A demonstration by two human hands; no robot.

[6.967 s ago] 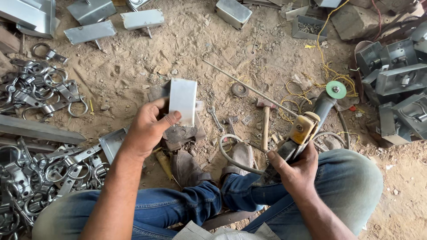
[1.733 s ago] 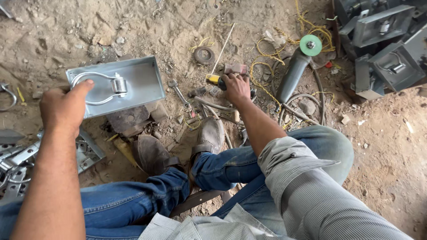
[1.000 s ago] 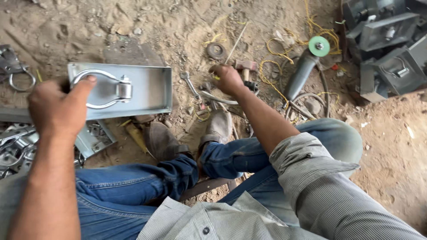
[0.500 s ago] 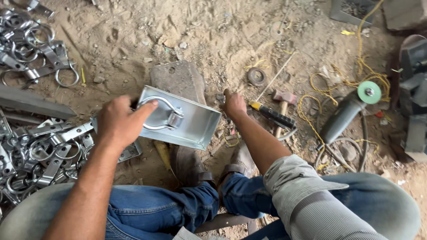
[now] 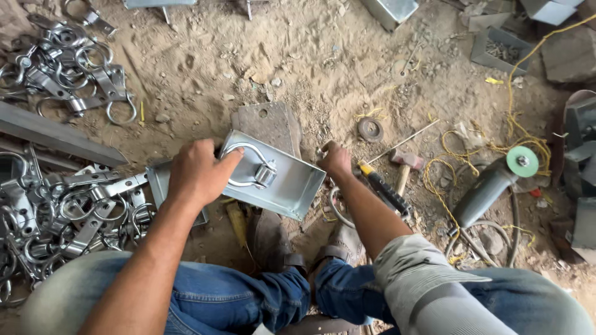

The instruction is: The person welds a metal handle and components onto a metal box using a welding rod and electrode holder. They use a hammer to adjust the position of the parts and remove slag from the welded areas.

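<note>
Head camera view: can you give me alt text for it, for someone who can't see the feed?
A seated person's left hand holds a shallow galvanized metal tray by its ring handle, while the right hand reaches to the sandy ground beside it. An angle grinder and hammer lie right, metal rings left.

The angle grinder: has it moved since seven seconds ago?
Yes. The angle grinder was in the right hand then; now it lies on the dirt beside the hammer.
</note>
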